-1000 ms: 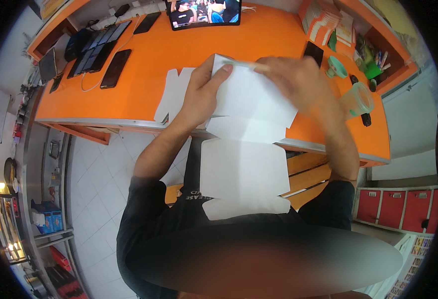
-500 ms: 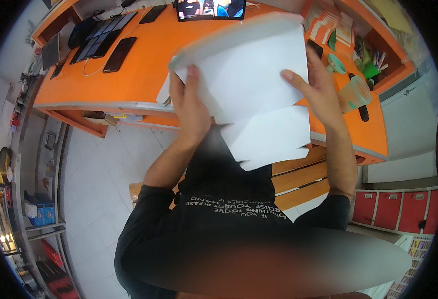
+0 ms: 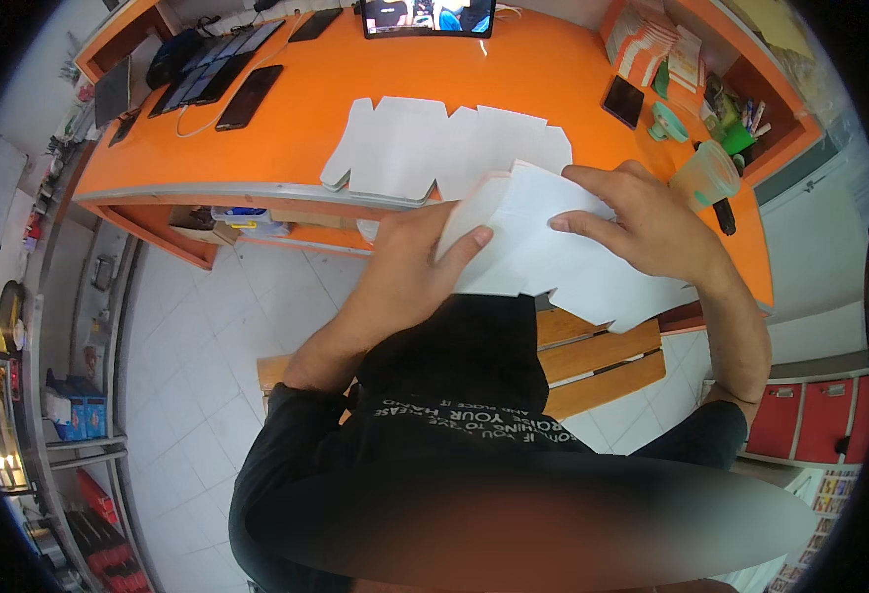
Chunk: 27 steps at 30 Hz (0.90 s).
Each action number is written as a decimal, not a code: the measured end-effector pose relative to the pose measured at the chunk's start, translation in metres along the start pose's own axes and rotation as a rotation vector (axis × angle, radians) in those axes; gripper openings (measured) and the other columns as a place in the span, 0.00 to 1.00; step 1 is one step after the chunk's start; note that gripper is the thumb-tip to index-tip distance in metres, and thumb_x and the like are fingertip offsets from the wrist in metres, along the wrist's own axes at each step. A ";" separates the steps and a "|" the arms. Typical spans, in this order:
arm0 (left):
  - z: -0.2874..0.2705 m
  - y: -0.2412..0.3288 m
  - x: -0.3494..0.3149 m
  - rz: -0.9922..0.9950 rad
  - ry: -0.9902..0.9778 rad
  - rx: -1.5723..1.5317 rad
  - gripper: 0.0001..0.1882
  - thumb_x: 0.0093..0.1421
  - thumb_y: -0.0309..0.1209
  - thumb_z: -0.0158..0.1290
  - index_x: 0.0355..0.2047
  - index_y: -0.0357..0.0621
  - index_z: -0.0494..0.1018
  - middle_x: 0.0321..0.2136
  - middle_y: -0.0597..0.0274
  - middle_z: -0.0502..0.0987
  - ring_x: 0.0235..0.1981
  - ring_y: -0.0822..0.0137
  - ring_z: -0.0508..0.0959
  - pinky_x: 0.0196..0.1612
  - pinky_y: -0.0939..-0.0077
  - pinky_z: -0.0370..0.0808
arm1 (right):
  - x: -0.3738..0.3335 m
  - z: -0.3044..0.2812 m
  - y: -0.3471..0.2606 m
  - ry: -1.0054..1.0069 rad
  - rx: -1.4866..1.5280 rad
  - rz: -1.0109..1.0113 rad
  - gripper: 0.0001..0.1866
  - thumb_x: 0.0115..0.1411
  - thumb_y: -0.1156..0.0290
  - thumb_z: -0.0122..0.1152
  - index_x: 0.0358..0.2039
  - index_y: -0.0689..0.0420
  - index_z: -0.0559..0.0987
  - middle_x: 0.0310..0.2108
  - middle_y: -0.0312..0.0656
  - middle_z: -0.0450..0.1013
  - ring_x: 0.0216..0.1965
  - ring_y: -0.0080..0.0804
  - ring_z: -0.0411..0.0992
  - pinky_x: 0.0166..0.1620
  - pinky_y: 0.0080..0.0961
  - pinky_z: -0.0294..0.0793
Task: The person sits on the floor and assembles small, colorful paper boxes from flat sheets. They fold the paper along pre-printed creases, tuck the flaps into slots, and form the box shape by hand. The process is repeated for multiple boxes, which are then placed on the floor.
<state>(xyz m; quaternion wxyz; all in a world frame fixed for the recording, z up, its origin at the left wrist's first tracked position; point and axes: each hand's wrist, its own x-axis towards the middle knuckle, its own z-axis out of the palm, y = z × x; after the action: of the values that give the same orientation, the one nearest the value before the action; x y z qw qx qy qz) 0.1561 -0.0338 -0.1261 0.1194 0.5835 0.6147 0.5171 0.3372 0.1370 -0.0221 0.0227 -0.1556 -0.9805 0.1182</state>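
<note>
An orange tabletop with a metal edge stretches in front of the person, and below it a pale tiled floor and a slatted wooden seat can be seen. Beyond the hands, at the far side, stands a lit screen. Farther out past the left hand lies a dark phone; to the right of the right hand there is a clear cup, and beyond this hand a green lid and another dark phone.

The white card is between the two hands, raised at the near edge of the tabletop. The left hand holds its left side, with the thumb on the face (the other fingers are mostly hidden behind). The right hand is curved at its upper right part, thumb on the face and fingers at the upper edge.

As I judge, the work is only partly done: the card is cut with notches and looks bent, but no closed shape is formed. Just beyond the hands, white cut pieces lie flat and unfolded; how many are stacked there, I cannot tell.
</note>
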 end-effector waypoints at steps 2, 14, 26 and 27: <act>-0.002 -0.005 -0.004 -0.056 -0.089 -0.171 0.20 0.64 0.32 0.56 0.50 0.27 0.73 0.30 0.44 0.81 0.31 0.55 0.82 0.38 0.66 0.75 | 0.000 0.004 -0.001 0.036 -0.005 -0.053 0.23 0.63 0.58 0.62 0.50 0.63 0.78 0.34 0.53 0.77 0.40 0.46 0.74 0.46 0.38 0.72; 0.005 -0.008 -0.005 -0.337 0.074 -0.635 0.18 0.69 0.38 0.48 0.42 0.31 0.76 0.35 0.57 0.80 0.36 0.70 0.77 0.43 0.76 0.73 | -0.004 0.026 -0.025 0.256 -0.147 -0.311 0.13 0.57 0.69 0.62 0.43 0.54 0.82 0.27 0.44 0.77 0.31 0.39 0.77 0.41 0.36 0.75; 0.042 -0.049 0.000 -0.162 0.756 -1.047 0.26 0.72 0.39 0.41 0.63 0.34 0.56 0.54 0.49 0.70 0.53 0.59 0.74 0.58 0.65 0.70 | 0.011 0.071 0.019 1.287 -0.228 -0.422 0.33 0.60 0.60 0.64 0.64 0.52 0.66 0.63 0.50 0.63 0.63 0.50 0.64 0.69 0.56 0.44; 0.049 -0.048 0.004 -0.106 0.781 -1.109 0.26 0.72 0.38 0.41 0.63 0.34 0.55 0.55 0.49 0.69 0.55 0.59 0.73 0.59 0.64 0.69 | 0.011 0.077 0.019 1.171 0.093 -0.375 0.35 0.61 0.63 0.64 0.65 0.57 0.62 0.64 0.53 0.61 0.62 0.49 0.65 0.67 0.52 0.49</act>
<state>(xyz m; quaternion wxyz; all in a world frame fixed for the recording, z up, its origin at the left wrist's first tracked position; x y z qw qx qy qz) 0.1634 0.0044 -0.1831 0.1953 0.1758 0.2845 0.9220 0.3261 0.1408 -0.1017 0.5843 -0.0185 -0.8098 0.0497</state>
